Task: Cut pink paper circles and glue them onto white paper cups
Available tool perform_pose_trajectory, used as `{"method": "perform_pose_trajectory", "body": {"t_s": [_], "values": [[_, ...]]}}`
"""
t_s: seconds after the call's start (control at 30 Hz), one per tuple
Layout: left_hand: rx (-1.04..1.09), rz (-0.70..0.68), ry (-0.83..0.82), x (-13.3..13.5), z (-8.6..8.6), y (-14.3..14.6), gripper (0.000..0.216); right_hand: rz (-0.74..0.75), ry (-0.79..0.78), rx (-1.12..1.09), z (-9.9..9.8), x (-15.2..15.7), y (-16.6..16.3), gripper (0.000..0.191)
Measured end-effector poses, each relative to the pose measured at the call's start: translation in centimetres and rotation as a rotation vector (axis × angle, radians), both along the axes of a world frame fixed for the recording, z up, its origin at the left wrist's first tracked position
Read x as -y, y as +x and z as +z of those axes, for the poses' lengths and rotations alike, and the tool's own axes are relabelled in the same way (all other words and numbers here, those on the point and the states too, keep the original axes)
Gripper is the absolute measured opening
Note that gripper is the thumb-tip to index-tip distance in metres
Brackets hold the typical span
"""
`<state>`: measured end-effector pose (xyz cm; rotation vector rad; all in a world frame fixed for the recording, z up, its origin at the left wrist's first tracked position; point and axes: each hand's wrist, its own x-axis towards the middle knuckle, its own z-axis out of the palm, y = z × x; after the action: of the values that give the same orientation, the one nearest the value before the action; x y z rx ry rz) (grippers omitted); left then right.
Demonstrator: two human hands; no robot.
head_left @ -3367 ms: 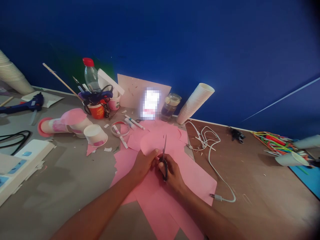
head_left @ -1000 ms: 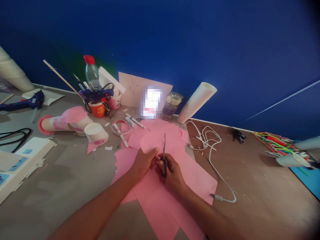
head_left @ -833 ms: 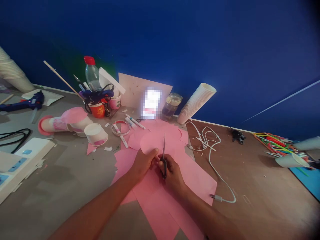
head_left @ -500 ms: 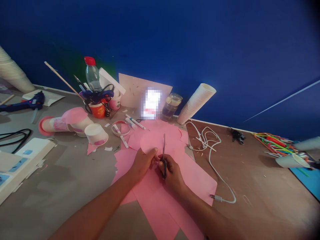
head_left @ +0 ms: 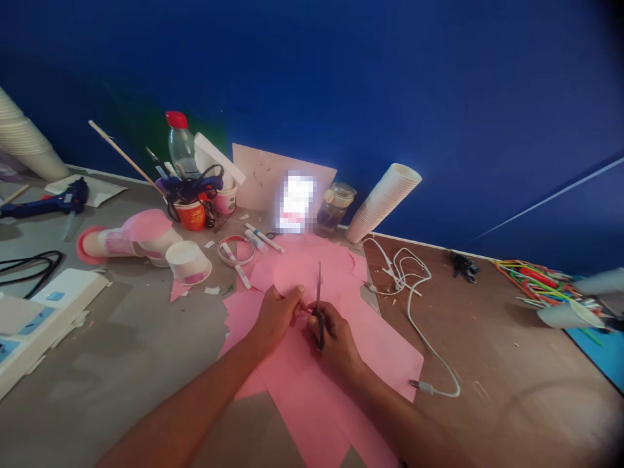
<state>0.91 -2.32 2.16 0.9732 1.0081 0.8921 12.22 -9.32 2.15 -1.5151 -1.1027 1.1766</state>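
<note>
Dark-handled scissors are in my right hand, their blades upright and pointing away from me. To the left of them, my left hand pinches a pink piece of paper with a rounded outer edge, thumb on top. The fingertips of both hands nearly meet, and the spot between them is too small to make out. Beneath both hands lie overlapping pink paper sheets, some with jagged cut edges.
Left are paper cups joined on their side, a power strip and a glue gun. Behind are markers, a tape roll, a bright blurred screen and a leaning cup stack. A white cable runs right.
My left hand has shifted slightly left, opening a little more distance from the scissors. My right hand stays in nearly the same place.
</note>
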Motion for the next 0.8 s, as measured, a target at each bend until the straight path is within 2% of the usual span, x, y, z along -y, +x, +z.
{"method": "perform_pose_trajectory", "body": {"t_s": [0.57,0.8], "values": [[0.029,0.02,0.006,-0.28,-0.36,-0.08,0.034,0.017,-0.011,0.025,-0.48,0.02,0.18,0.027],[0.012,0.016,0.03,-0.34,-0.26,-0.21,0.034,0.014,-0.018,0.008,0.01,-0.03,-0.01,0.026]]}}
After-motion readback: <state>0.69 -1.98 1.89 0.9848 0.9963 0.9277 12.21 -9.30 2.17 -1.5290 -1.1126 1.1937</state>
